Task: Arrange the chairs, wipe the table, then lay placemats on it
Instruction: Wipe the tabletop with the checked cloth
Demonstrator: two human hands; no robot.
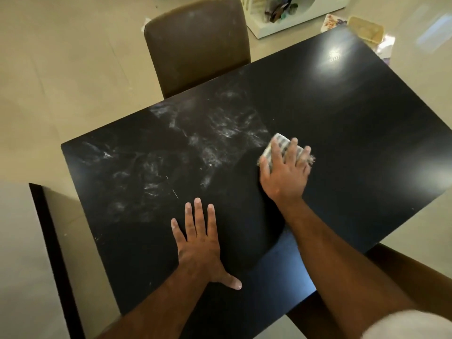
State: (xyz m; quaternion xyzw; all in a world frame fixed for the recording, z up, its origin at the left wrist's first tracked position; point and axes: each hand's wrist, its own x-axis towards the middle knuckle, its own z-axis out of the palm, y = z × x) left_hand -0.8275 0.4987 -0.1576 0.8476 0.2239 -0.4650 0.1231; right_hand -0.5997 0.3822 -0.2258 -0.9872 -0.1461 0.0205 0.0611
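Note:
A black table [354,152] fills the head view, with white dusty smears [195,143] across its left half. My right hand [285,172] presses a folded striped cloth [278,144] flat on the table's middle, just right of the smears. My left hand [199,245] lies palm down on the near part of the table, fingers spread, holding nothing. A brown chair [198,42] stands pushed in at the far side. Part of another brown chair [403,272] shows under the near right edge.
A dark frame edge [52,253] runs along the floor at the left. On the beige floor beyond the far corner lie a white shelf unit [281,18], a flowered mat [333,20] and a woven tray [365,31].

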